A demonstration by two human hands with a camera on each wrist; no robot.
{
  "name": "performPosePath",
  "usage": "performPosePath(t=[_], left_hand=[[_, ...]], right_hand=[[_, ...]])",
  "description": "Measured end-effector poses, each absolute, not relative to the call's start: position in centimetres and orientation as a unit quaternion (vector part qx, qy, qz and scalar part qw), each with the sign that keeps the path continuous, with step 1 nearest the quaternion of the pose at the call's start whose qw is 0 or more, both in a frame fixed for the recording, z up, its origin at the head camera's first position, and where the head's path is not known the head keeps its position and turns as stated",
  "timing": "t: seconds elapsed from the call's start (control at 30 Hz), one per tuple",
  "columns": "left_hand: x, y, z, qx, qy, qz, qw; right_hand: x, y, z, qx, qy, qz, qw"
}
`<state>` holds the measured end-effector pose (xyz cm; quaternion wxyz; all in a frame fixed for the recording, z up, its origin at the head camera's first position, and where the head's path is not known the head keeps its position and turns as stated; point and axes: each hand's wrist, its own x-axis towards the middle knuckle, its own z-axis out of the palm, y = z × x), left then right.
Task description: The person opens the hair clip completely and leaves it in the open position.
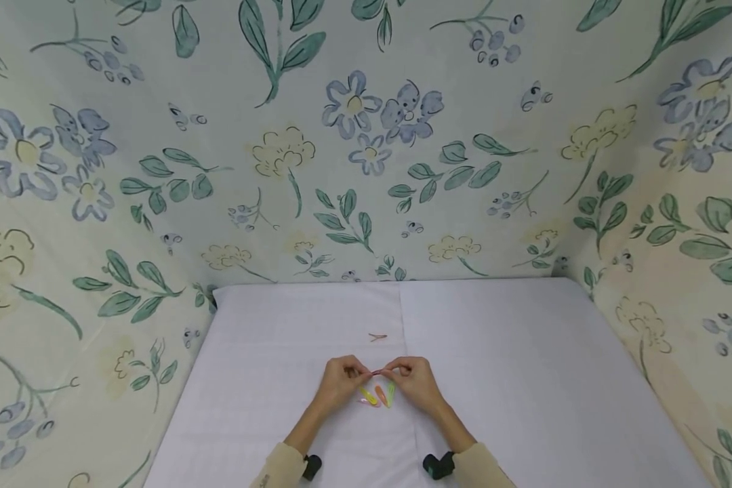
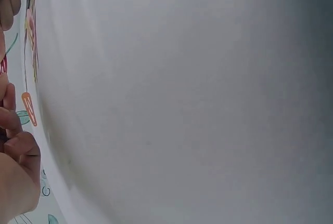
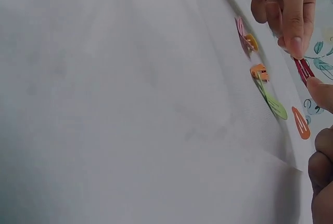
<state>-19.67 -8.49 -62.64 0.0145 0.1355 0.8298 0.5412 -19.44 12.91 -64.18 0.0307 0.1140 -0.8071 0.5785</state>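
Note:
A dark red snap hair clip (image 3: 304,71) is stretched between my two hands, close above the table. My left hand (image 1: 340,383) pinches one end between thumb and finger, and my right hand (image 1: 416,385) pinches the other. In the right wrist view my left hand's thumb and finger point down onto the clip, while only part of my right hand shows at the frame's edge. Just below the hands lie a yellow hair clip (image 1: 369,396), an orange one (image 1: 381,394), a green one (image 1: 391,394) and a pink one (image 3: 241,30).
Beyond the hands, another orange hair clip (image 1: 377,337) lies alone on the white-covered table (image 1: 494,379). Floral fabric (image 1: 366,190) hangs behind the table and along both sides. A fold line runs down the cloth near the middle.

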Motion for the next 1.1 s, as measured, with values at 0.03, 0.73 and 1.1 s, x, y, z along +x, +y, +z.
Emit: performPosePath(t=[0.03, 0.73, 1.1], left_hand=[[-19.7, -8.6, -62.6, 0.139, 0.832, 0.537, 0.009], [-21.6, -7.7, -61.5, 0.17, 0.885, 0.418, -0.12], [-23.1, -7.8, -61.3, 0.181, 0.884, 0.416, -0.112]], right_hand=[[-19.4, 12.8, -64.1, 0.112, -0.804, 0.582, 0.031], [-20.6, 13.1, -63.6, 0.062, -0.799, 0.593, 0.078], [-21.7, 13.0, -63.6, 0.04, -0.804, 0.591, 0.06]])
